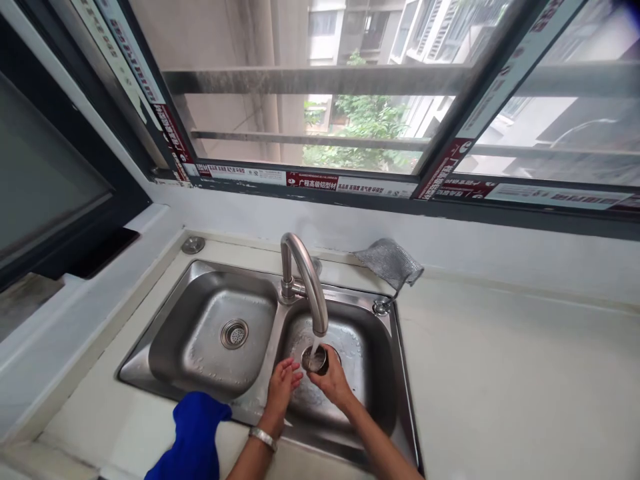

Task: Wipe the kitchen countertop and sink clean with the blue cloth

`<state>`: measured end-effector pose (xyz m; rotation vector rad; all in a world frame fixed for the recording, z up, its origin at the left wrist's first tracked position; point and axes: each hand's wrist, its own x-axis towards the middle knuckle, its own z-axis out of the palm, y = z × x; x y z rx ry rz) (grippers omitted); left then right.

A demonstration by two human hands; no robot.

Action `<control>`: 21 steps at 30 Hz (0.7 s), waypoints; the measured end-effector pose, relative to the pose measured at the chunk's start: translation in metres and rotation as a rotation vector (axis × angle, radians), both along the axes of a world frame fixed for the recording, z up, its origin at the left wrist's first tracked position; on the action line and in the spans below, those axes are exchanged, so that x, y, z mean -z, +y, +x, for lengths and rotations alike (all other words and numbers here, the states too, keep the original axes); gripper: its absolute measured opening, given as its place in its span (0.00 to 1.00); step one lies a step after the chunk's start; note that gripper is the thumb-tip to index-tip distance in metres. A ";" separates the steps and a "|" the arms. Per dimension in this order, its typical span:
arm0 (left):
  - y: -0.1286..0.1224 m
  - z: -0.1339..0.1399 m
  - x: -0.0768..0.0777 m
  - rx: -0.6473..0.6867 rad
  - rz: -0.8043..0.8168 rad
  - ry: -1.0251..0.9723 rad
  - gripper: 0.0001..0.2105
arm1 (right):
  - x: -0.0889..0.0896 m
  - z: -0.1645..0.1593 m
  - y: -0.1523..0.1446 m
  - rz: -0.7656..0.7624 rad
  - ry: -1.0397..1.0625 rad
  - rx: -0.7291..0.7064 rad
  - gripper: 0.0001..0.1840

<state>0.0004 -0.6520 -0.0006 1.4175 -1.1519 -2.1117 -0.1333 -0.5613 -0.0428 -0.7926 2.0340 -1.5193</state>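
My right hand [331,380] is wrapped round a small dark metal cup [316,361], tilted with its mouth toward the left and up. Water runs from the curved faucet [305,273] into the cup. Just left of the cup is my left hand [285,383], its fingers apart and slightly curled, holding nothing. A silver bracelet [263,438] circles the left wrist. Both hands are over the right basin [377,373] of the steel double sink, which is wet. The underside of the cup and part of the drain behind it are hidden.
The left basin [200,347] has a drain strainer [235,333] and water drops. A grey mesh cloth [393,261] lies behind the sink's right corner. A blue cloth [195,437] lies on the front left counter. A metal stopper [193,245] sits at the back left, below the window.
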 end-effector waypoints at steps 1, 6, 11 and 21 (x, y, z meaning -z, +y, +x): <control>-0.001 0.000 0.000 -0.012 0.001 0.002 0.35 | -0.002 0.000 -0.006 -0.025 -0.053 0.026 0.36; -0.003 -0.003 -0.004 -0.055 -0.001 0.005 0.36 | -0.018 0.001 -0.018 -0.146 -0.215 0.023 0.37; -0.002 -0.002 -0.010 -0.076 -0.025 0.015 0.33 | -0.040 -0.003 0.001 -0.209 -0.260 -0.044 0.39; 0.003 -0.006 -0.010 0.037 -0.014 0.020 0.29 | -0.084 -0.094 0.152 0.434 0.785 -0.421 0.44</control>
